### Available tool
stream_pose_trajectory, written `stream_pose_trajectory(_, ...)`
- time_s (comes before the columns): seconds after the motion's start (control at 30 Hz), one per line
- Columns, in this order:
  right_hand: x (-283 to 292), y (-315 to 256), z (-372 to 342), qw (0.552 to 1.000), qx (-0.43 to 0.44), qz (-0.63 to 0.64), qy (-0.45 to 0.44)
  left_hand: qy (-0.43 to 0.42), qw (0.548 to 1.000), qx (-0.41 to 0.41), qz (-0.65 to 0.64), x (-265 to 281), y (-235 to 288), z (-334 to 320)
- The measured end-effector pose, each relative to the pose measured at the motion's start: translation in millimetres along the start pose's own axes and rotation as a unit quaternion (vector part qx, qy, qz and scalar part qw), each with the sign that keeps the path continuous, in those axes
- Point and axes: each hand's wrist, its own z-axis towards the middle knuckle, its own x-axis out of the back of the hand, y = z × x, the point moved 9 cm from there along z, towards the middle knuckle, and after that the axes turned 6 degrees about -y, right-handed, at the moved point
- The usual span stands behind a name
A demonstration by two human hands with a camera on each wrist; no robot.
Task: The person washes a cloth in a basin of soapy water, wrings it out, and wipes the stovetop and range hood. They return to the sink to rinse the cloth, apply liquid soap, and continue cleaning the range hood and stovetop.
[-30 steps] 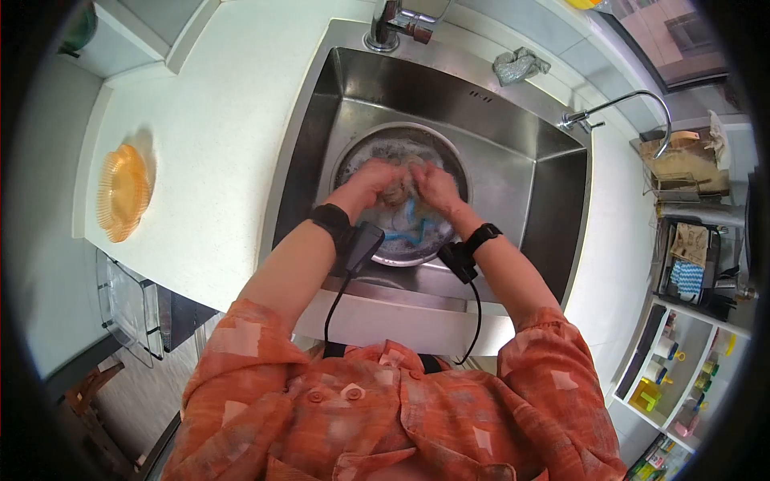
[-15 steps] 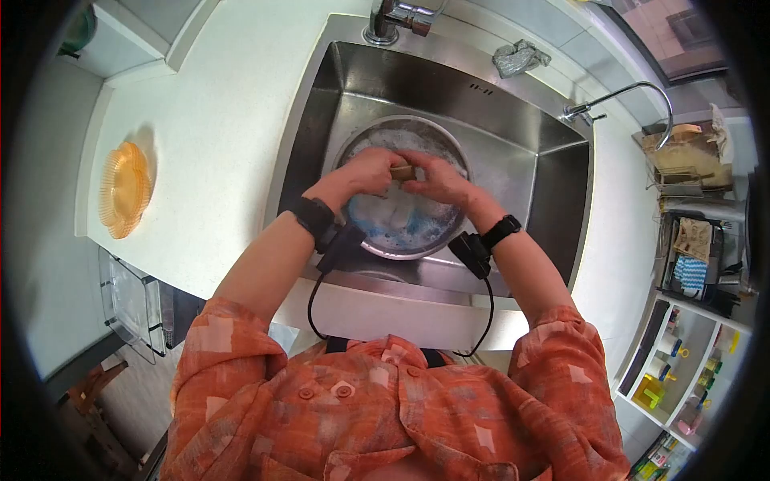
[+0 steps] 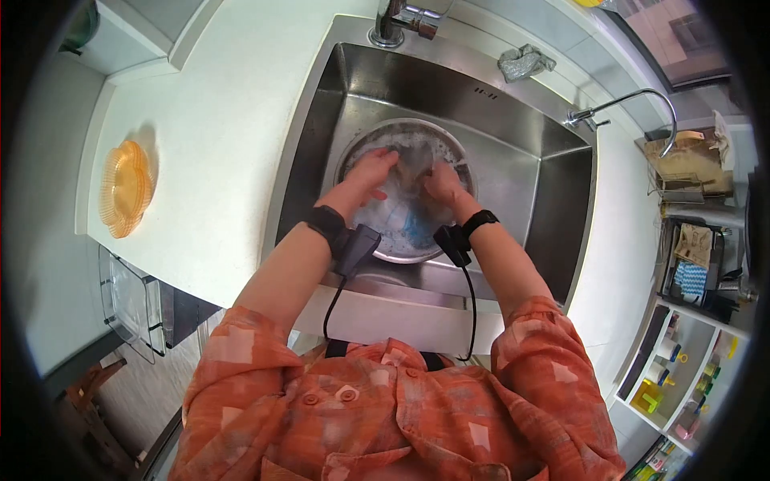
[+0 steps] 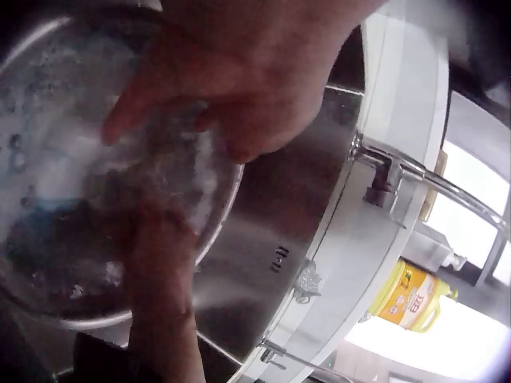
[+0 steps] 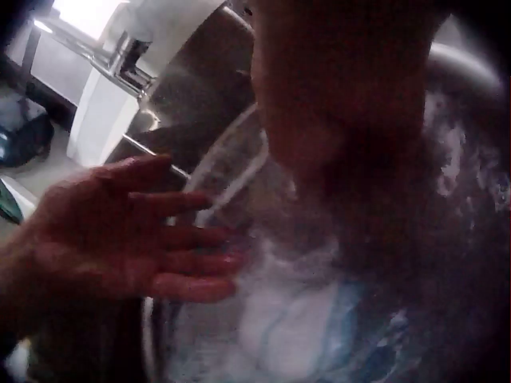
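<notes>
A round metal basin (image 3: 409,260) of sudsy water stands in the sink. My left hand (image 3: 373,170) is over its left side, fingers spread and holding nothing; the right wrist view shows the palm of this left hand (image 5: 132,239). Opposite, my right hand (image 3: 441,184) has curled fingers and grips a blurred grey-brown item (image 3: 413,167), seemingly cloth, partly in the water. Its fingertips are hidden in the left wrist view, where the right hand (image 4: 164,263) reaches down into the basin. A white and blue cloth (image 5: 299,327) lies in the suds nearer my body.
The steel sink (image 3: 501,172) surrounds the basin, with a faucet (image 3: 387,28) behind and a thin curved tap (image 3: 662,108) at right. A crumpled grey item (image 3: 525,62) lies on the back ledge. Orange ribbed dishes (image 3: 126,190) stand on the left counter.
The hands were together around a brownish item; now they are apart. My left hand has let go and spread its fingers, while my right hand has moved lower with the item.
</notes>
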Motion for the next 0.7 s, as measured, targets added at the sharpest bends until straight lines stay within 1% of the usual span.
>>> stream_pose_trajectory(0.03, 5, -12, -6, 1.000, -0.001, -0.001, 0.002, -0.005, 0.997, 0.018, -0.075, -3, -5, 0)
stream_pose_trajectory(0.07, 4, -29, -12, 0.994, 0.027, 0.103, -0.013, -0.008, 0.997, 0.019, -0.076, -3, -7, 4)
stream_pose_trajectory(0.1, 7, -47, -19, 0.977, 0.054, 0.205, -0.027, -0.044, 0.983, 0.043, -0.173, -8, -18, 13)
stream_pose_trajectory(0.13, 11, -58, -25, 0.977, 0.051, 0.204, -0.026, -0.079, 0.958, 0.066, -0.269, -14, -26, 20)
stream_pose_trajectory(0.17, 23, -80, -32, 0.973, 0.109, 0.204, 0.004, -0.080, 0.957, 0.066, -0.270, -11, -32, 25)
stream_pose_trajectory(0.2, 32, -92, -40, 0.964, 0.166, 0.206, 0.035, -0.109, 0.954, 0.027, -0.279, -12, -29, 28)
stream_pose_trajectory(0.23, 25, -74, -25, 0.978, 0.143, 0.148, 0.035, -0.138, 0.948, -0.014, -0.286, -13, -18, 26)
stream_pose_trajectory(0.27, 24, -54, -16, 0.977, 0.144, 0.150, 0.037, -0.138, 0.949, -0.015, -0.283, -13, -14, 26)
stream_pose_trajectory(0.3, 36, -40, -10, 0.990, 0.109, 0.039, 0.078, -0.053, 0.967, -0.072, -0.240, 5, 1, 27)
stream_pose_trajectory(0.33, 40, -30, -11, 0.989, 0.067, -0.072, 0.111, 0.033, 0.973, -0.121, -0.196, 22, 8, 20)
stream_pose_trajectory(0.37, 39, -20, -15, 0.989, 0.045, -0.052, 0.131, 0.035, 0.973, -0.118, -0.195, 23, 7, 21)
stream_pose_trajectory(0.4, 32, -19, -21, 0.989, 0.045, -0.052, 0.130, 0.051, 0.980, -0.118, -0.153, 27, 6, 27)
stream_pose_trajectory(0.43, 18, -22, -25, 0.988, 0.064, -0.097, 0.097, 0.066, 0.984, -0.120, -0.111, 30, 9, 30)
stream_pose_trajectory(0.47, 6, -26, -26, 0.984, 0.082, -0.141, 0.064, 0.063, 0.984, -0.121, -0.111, 31, 7, 30)
stream_pose_trajectory(0.53, -32, -5, -2, 0.983, 0.085, -0.138, -0.088, -0.026, 0.994, -0.105, -0.019, 18, 7, 27)
stream_pose_trajectory(0.57, -24, -13, -11, 0.986, 0.038, -0.108, -0.120, -0.051, 0.992, -0.101, 0.053, 18, 7, 28)
stream_pose_trajectory(0.6, -20, -9, -11, 0.990, 0.010, -0.076, -0.114, -0.085, 0.982, -0.105, 0.129, 12, 5, 31)
stream_pose_trajectory(0.63, -14, -9, -15, 0.996, 0.015, -0.073, -0.057, -0.036, 0.998, -0.038, 0.036, 13, -2, 25)
stream_pose_trajectory(0.67, -18, -5, -7, 0.994, 0.043, -0.092, -0.041, -0.050, 0.997, -0.035, 0.057, 9, 2, 21)
stream_pose_trajectory(0.7, -21, -13, -5, 0.994, 0.047, -0.059, -0.073, -0.056, 0.996, -0.024, 0.067, 6, 5, 17)
